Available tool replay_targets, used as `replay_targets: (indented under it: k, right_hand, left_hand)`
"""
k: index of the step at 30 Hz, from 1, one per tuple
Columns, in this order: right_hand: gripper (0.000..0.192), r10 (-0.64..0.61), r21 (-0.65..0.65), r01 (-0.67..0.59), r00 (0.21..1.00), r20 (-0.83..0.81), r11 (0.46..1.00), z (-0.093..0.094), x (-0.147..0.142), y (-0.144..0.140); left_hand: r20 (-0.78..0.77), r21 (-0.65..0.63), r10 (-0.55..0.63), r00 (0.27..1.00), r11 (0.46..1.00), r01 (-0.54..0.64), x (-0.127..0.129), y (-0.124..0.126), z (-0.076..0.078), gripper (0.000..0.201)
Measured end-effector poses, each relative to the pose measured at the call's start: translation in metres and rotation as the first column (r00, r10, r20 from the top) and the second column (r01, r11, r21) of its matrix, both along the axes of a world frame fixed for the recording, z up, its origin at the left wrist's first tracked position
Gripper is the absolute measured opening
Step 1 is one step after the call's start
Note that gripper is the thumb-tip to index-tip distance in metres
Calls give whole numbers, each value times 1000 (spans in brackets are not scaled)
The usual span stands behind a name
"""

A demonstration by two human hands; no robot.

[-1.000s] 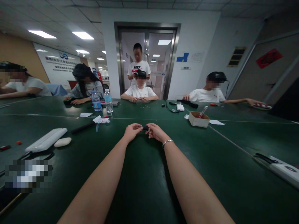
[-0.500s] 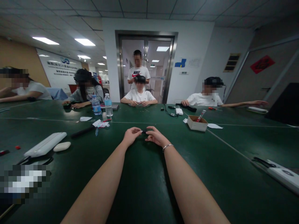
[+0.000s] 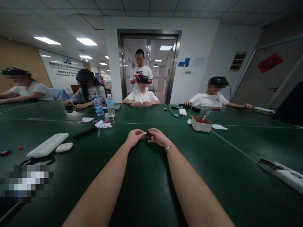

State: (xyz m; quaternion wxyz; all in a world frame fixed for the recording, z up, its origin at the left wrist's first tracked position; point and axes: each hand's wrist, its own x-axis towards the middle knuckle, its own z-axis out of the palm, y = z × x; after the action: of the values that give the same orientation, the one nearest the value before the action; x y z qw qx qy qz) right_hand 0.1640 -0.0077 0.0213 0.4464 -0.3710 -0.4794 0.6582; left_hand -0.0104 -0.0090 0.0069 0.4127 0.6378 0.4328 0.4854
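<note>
Both my arms stretch forward over the dark green table point(image 3: 146, 176). My left hand point(image 3: 134, 137) and my right hand point(image 3: 158, 136) meet at the middle, fingers closed around a small black object point(image 3: 147, 134) with a pale tip. Each hand pinches one end of it, just above the table top. A thin bracelet point(image 3: 170, 147) circles my right wrist. The object is too small to tell what it is.
A white case point(image 3: 47, 145) and pale oval piece point(image 3: 63, 147) lie at left. Two water bottles point(image 3: 104, 106) stand beyond. A small cardboard box point(image 3: 201, 124) sits right of centre, a white device point(image 3: 287, 176) at the right edge. Several people sit around the table; one stands at the door.
My hands stay together on the small object with slight finger shifts. The view tilted a little. The person at the far right pulled an outstretched arm inward.
</note>
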Motion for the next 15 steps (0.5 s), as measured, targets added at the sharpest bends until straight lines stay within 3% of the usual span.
replay_targets:
  k: [9,15]
  right_hand:
    - [23,94,21,-94,995,13,995,1,3,-2]
    - [12,180,113,-203,966,185,973,3,-3,-2]
  left_hand:
    - [-335,2,33,942,999,-35,-2,-1,-1,51]
    - [-548,113,88,832,993,-31,2,-15,9,59]
